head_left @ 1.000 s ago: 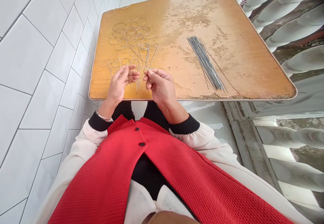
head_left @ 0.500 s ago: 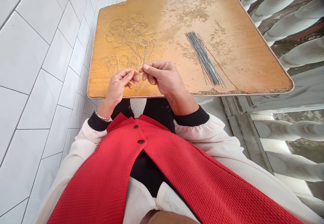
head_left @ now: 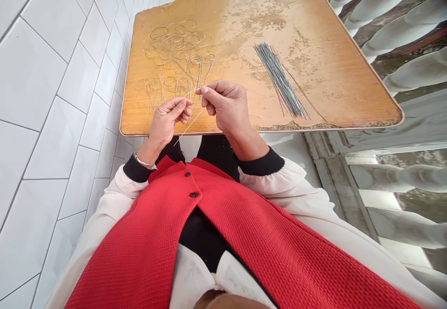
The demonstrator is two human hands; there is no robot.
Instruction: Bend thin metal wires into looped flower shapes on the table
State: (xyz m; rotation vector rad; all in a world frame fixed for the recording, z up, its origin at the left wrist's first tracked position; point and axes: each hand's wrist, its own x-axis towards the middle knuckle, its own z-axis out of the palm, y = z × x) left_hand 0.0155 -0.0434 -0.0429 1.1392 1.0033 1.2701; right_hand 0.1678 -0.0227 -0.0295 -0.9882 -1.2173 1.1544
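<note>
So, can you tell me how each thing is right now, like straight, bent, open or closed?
Bare left hand: fingers closed, pinching.
Bare right hand: fingers closed, pinching.
Thin silver metal wire: held up, one end hanging down.
Long grey metal wire bundle: straight, lying together.
Silver looped metal wires: bent, loosely heaped.
Brown rounded-corner tabletop: worn, patchy.
Red textured vest: looks buttoned.

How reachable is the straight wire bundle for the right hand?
Likely yes: the wire bundle lies uncovered and nothing visible blocks the right hand from it, though that hand is pinching a thin wire.
</note>
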